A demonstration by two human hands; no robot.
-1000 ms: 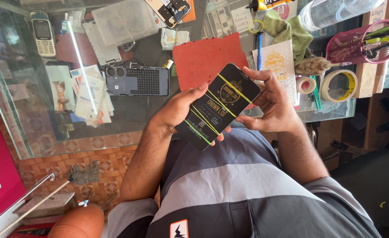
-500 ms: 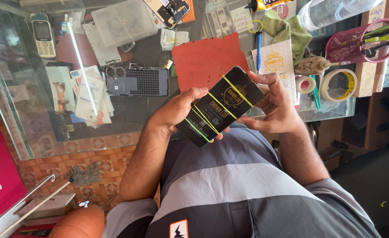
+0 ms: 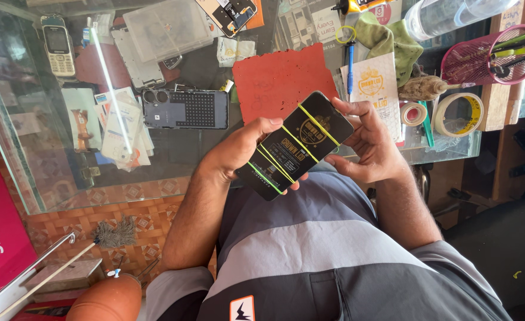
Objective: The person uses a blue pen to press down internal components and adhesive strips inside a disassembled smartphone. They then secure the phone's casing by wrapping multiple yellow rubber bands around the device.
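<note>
Item: flat black rectangular pack bound by yellow rubber bands [image 3: 295,145], held above the glass surface [image 3: 173,148]. Left hand [image 3: 239,151] grip closed on its 7 o'clock end; right hand [image 3: 366,145] fingers at 2 o'clock. Red rubber mat [image 3: 274,80] lies at 12 o'clock.

Glossy black phone [image 3: 295,145], rubber-banded; transparent glass counter [image 3: 173,154]; matt red mat [image 3: 283,80].

We count two hands: left hand [image 3: 239,151], right hand [image 3: 372,145] | one black phone-sized package [image 3: 295,145] bound by four yellow rubber bands [image 3: 319,125] | two tape rolls [image 3: 459,114] | one keypad phone [image 3: 58,52] | one red mat [image 3: 283,80] | one pink mesh basket [image 3: 482,56] | one blue pen [image 3: 350,65]
</note>
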